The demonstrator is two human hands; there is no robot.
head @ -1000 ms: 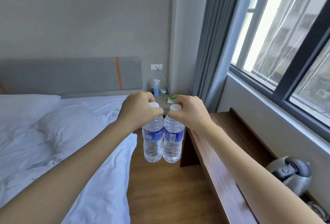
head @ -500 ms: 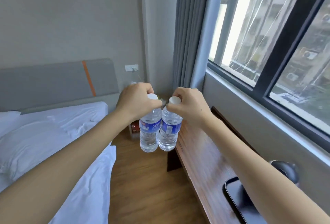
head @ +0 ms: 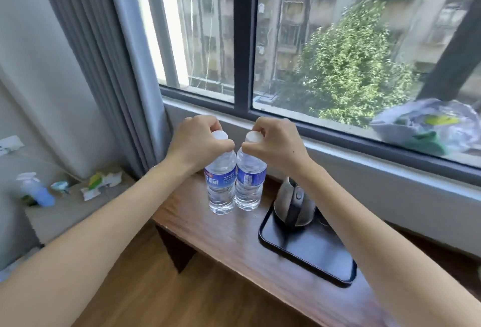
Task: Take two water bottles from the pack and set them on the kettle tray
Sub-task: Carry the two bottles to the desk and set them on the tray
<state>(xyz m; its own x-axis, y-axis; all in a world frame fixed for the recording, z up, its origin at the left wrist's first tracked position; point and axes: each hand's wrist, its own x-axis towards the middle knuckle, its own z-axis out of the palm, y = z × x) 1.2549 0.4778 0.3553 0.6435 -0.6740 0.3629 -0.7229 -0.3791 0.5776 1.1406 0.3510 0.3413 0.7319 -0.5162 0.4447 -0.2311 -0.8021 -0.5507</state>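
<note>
My left hand (head: pixel 198 141) grips the neck of one clear water bottle (head: pixel 220 188) with a blue label and white cap. My right hand (head: pixel 276 141) grips the neck of a second, matching bottle (head: pixel 249 186). Both bottles hang upright, side by side and touching, above the left part of the wooden desk (head: pixel 208 233). To their right lies the black kettle tray (head: pixel 312 256), with a steel kettle (head: pixel 294 204) standing on its far end. My right forearm crosses over part of the tray.
A window with a dark frame (head: pixel 242 40) runs behind the desk, grey curtain (head: pixel 104 66) at its left. A plastic bag (head: pixel 429 128) sits on the sill at right. A side table (head: pixel 65 207) at left holds a spray bottle (head: pixel 33 191) and wrappers.
The view has swung right from the bed to the window and desk. Both hands have carried the bottles over the desk, left of the tray and kettle, which now show fully.
</note>
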